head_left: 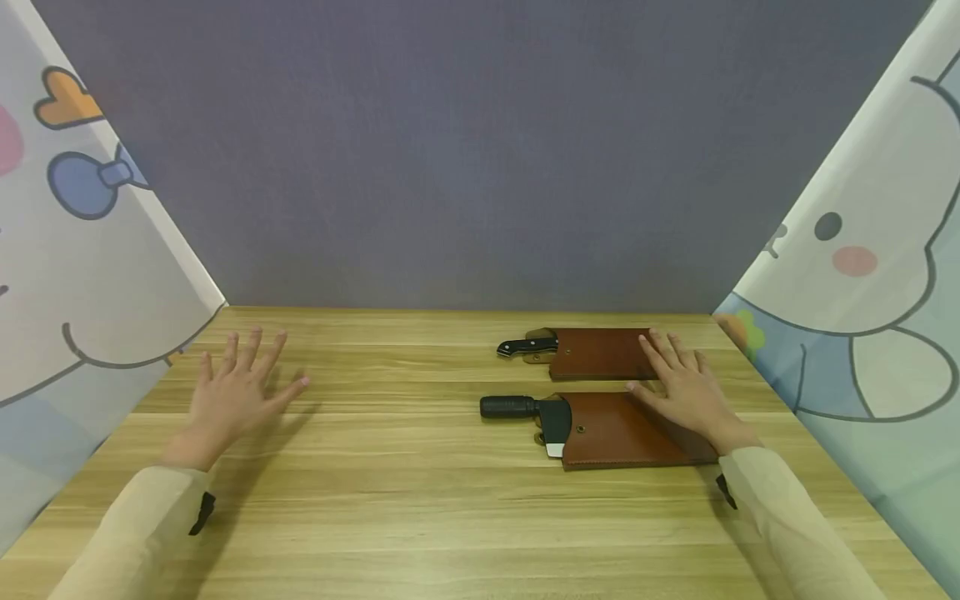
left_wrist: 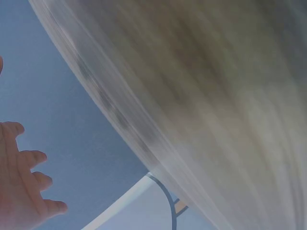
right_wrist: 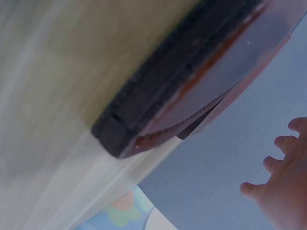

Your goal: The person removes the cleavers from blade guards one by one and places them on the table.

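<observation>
My left hand (head_left: 234,402) is spread out over the left side of the wooden table, with nothing in it. On the right, my right hand (head_left: 686,389) is also spread, overlapping the right ends of two brown leather sheaths in the head view. The nearer sheath (head_left: 607,433) covers most of a cleaver (head_left: 555,421) with a black handle pointing left; a strip of its blade shows. Behind it lies the farther sheath (head_left: 600,354), from which a black riveted knife handle (head_left: 527,346) sticks out leftward. In the right wrist view, the spread fingers (right_wrist: 272,164) appear beyond a sheath's dark edge.
The light wooden table (head_left: 390,500) ends at an upright grey panel (head_left: 465,158) at the back. Cartoon-printed sheets flank it, one on the left (head_left: 90,283) and one on the right (head_left: 877,275).
</observation>
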The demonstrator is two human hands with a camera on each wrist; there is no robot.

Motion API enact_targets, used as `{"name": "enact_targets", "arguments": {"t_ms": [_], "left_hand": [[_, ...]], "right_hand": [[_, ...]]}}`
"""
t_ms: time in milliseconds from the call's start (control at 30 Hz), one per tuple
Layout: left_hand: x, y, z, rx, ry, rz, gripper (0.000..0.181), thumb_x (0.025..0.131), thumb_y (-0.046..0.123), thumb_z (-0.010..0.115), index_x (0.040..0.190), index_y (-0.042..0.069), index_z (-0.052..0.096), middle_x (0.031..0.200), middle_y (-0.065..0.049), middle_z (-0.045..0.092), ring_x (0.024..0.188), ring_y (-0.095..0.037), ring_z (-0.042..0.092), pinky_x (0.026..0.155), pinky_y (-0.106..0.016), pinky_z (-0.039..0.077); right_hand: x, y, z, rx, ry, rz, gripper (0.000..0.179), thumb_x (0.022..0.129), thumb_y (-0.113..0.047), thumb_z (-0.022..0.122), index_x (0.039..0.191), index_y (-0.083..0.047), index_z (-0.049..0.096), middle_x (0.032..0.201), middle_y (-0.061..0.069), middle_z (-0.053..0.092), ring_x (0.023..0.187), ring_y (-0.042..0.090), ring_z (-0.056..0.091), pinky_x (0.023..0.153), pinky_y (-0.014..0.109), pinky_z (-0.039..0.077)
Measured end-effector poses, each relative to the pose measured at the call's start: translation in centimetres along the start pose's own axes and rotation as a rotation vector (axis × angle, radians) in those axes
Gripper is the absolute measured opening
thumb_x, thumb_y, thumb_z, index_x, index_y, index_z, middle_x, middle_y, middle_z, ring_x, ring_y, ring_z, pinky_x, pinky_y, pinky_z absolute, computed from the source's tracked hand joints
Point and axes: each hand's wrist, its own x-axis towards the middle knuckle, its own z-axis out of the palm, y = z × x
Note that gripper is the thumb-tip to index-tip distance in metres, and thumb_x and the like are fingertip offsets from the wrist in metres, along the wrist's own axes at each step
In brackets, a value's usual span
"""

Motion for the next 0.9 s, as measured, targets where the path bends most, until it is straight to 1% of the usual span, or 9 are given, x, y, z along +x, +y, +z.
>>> {"name": "enact_targets", "arguments": {"t_ms": [100, 233, 333, 433, 600, 767, 900], "left_hand": [[0.1, 0.3, -0.1, 0.004, 0.004, 0.009, 0.081, 0.088, 0.061, 0.037, 0.147, 0.025, -0.004, 0.152, -0.018, -0.004, 0.135, -0.047, -0.010, 0.102, -0.066, -0.009], [0.2, 0.7, -0.1, 0.017, 0.005, 0.020, 0.081, 0.087, 0.062, 0.038, 0.148, 0.025, -0.002, 0.152, -0.019, 0.001, 0.135, -0.048, -0.004, 0.102, -0.067, -0.006], [0.2, 1.0, -0.1, 0.026, 0.005, 0.030, 0.082, 0.087, 0.062, 0.040, 0.148, 0.025, 0.000, 0.152, -0.020, 0.005, 0.135, -0.050, 0.003, 0.102, -0.068, -0.003], [0.3, 1.3, -0.1, 0.033, 0.010, 0.044, 0.083, 0.086, 0.062, 0.042, 0.148, 0.025, 0.003, 0.151, -0.021, 0.010, 0.134, -0.050, 0.011, 0.102, -0.069, 0.001], [0.5, 1.7, 0.2, 0.056, 0.040, 0.086, 0.082, 0.085, 0.061, 0.045, 0.148, 0.023, 0.009, 0.148, -0.023, 0.020, 0.131, -0.050, 0.021, 0.101, -0.069, 0.009], [0.6, 2.0, 0.5, 0.070, 0.084, 0.125, 0.081, 0.083, 0.059, 0.051, 0.147, 0.022, 0.018, 0.145, -0.023, 0.029, 0.128, -0.048, 0.028, 0.098, -0.068, 0.018], [0.6, 2.4, 0.8, 0.080, 0.114, 0.158, 0.079, 0.081, 0.058, 0.055, 0.144, 0.019, 0.027, 0.142, -0.023, 0.034, 0.126, -0.047, 0.033, 0.097, -0.067, 0.023]], "right_hand": [[0.0, -0.2, 0.0, -0.007, 0.006, -0.014, 0.082, 0.088, -0.046, 0.052, 0.148, -0.016, 0.006, 0.154, 0.012, 0.005, 0.141, 0.036, 0.001, 0.103, 0.067, 0.004], [0.1, -0.5, 0.2, -0.035, 0.023, -0.041, 0.082, 0.087, -0.050, 0.052, 0.148, -0.015, 0.011, 0.153, 0.015, 0.012, 0.141, 0.035, 0.006, 0.102, 0.067, 0.008], [0.1, -0.6, 0.4, -0.053, 0.032, -0.069, 0.082, 0.086, -0.052, 0.052, 0.148, -0.015, 0.014, 0.152, 0.015, 0.017, 0.141, 0.034, 0.009, 0.102, 0.067, 0.011], [0.1, -0.8, 0.5, -0.050, 0.033, -0.098, 0.082, 0.085, -0.052, 0.054, 0.147, -0.015, 0.016, 0.152, 0.014, 0.019, 0.140, 0.034, 0.011, 0.102, 0.066, 0.013], [0.1, -0.9, 0.6, -0.050, 0.019, -0.137, 0.082, 0.084, -0.051, 0.056, 0.146, -0.013, 0.021, 0.150, 0.014, 0.023, 0.139, 0.034, 0.015, 0.104, 0.063, 0.015], [0.1, -1.1, 0.7, -0.083, 0.021, -0.182, 0.079, 0.082, -0.051, 0.058, 0.143, -0.008, 0.030, 0.147, 0.015, 0.030, 0.136, 0.035, 0.024, 0.103, 0.061, 0.021], [0.0, -1.3, 0.8, -0.106, 0.016, -0.216, 0.078, 0.082, -0.050, 0.060, 0.141, -0.006, 0.034, 0.145, 0.015, 0.034, 0.133, 0.037, 0.029, 0.101, 0.060, 0.026]]}}
